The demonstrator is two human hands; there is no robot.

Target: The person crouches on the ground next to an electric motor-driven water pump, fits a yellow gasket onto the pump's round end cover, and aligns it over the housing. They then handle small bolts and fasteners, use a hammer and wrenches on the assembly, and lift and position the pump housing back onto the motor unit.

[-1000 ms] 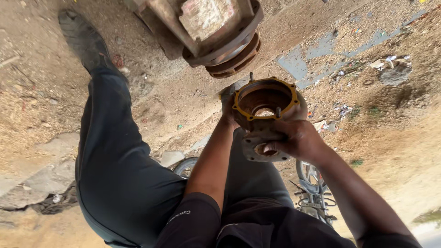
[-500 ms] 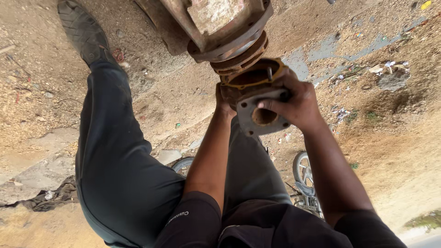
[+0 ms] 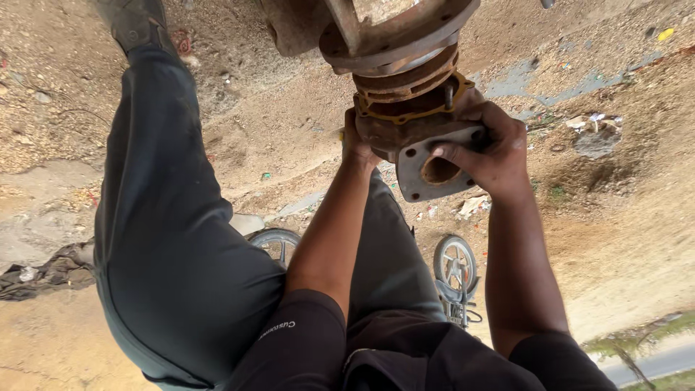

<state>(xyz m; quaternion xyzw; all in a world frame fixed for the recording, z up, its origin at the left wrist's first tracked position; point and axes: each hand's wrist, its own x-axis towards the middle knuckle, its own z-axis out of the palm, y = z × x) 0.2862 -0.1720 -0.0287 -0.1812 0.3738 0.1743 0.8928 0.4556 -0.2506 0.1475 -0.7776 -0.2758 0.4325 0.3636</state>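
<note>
- the housing (image 3: 405,123) is a rusty cast metal part, brown and pitted, held up against the underside of a larger rusty flange (image 3: 394,32) at the top of the view.
- a yellowish gasket (image 3: 413,108) rings the housing's upper edge, with bolt ears sticking out around it.
- on the housing's near side is a grey plate (image 3: 434,170) with a round rust-lined hole in the middle and smaller bolt holes at its corners.
- the right hand (image 3: 489,152) is closed on the housing's right side, fingers curled over the plate's edge, thumb lying by the hole.
- the left hand (image 3: 356,148) is pressed to the housing's left side; only its back and wrist show, so i cannot tell how far its fingers wrap.
- the joint between housing and flange is partly in shadow; whether they sit flush is hard to tell.
- the flange and the body above it are cut off by the top edge.
- the person's dark trousers (image 3: 174,246) and black sleeves fill the lower view, one leg stretched over sandy ground (image 3: 275,116).
- a motorbike (image 3: 452,279) shows between the arms, mostly hidden by them.
</note>
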